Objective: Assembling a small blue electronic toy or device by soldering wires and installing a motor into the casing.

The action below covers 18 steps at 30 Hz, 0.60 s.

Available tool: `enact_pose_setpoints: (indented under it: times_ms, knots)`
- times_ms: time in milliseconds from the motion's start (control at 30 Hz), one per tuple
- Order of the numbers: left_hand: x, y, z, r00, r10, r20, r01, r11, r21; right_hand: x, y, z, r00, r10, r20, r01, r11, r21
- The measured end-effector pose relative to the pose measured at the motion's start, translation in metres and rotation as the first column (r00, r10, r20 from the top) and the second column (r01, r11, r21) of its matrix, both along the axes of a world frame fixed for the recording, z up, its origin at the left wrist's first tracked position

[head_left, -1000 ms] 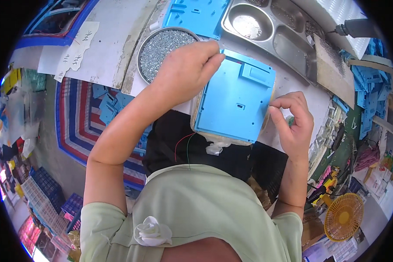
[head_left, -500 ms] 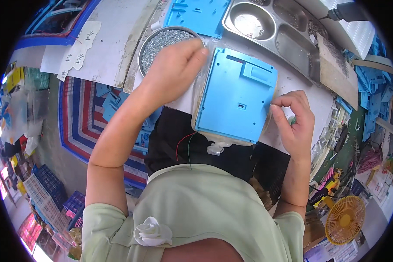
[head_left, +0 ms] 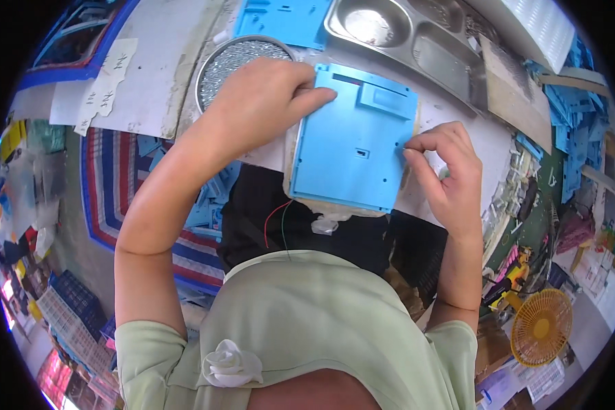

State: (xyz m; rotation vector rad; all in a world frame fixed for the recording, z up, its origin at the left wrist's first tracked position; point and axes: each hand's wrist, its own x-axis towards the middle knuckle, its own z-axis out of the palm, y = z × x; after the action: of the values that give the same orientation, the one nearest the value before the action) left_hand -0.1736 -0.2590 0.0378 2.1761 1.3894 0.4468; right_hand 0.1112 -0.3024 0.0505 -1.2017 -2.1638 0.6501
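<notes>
A flat light-blue plastic panel (head_left: 342,147) lies in front of me, with small holes along its edges and a raised rectangular part near its top. My left hand (head_left: 260,102) is at the panel's upper left corner, its fingers curled and its thumb reaching over the panel. Whatever those fingers hold is hidden. Behind that hand stands a round metal bowl (head_left: 215,65) full of small silvery screws. Beside the panel's right edge, close to a hole, my right hand (head_left: 451,164) has thumb and index finger pinched together. Anything between them is too small to make out.
A steel compartment tray (head_left: 417,34) sits at the back, next to another blue panel (head_left: 280,24). A brown board (head_left: 516,92) leans at the right. Red and green wires (head_left: 283,219) hang below the panel. A yellow fan (head_left: 541,328) stands at lower right.
My left hand has moved right from the screw bowl, so its thumb now lies over the panel's corner. My right hand is slightly nearer the panel's right edge. The whole view has shifted a little.
</notes>
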Motion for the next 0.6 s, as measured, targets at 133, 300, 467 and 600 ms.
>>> enact_pose_setpoints:
  times_ms: [133, 300, 467, 600]
  knots:
    - [0.025, -0.047, 0.023, 0.948, 0.065, 0.310, -0.074, 0.997, 0.016, -0.005, -0.008, 0.001, 0.994, 0.024, -0.110, -0.016, 0.997, 0.072]
    - [0.041, -0.081, 0.028, 0.676, 0.268, 0.687, 0.294, 0.756, -0.584, -0.020, -0.031, 0.014, 0.976, 0.136, -0.173, -0.098, 0.972, 0.213]
    - [0.033, -0.077, 0.028, 0.586, 0.469, 0.661, 0.432, 0.509, -0.744, -0.021, -0.034, 0.015, 0.957, 0.212, -0.199, -0.169, 0.962, 0.213]
    - [0.033, -0.081, 0.022, 0.614, 0.358, 0.704, 0.321, 0.701, -0.636, -0.015, -0.025, 0.011, 0.952, 0.142, -0.271, -0.139, 0.990, 0.030]
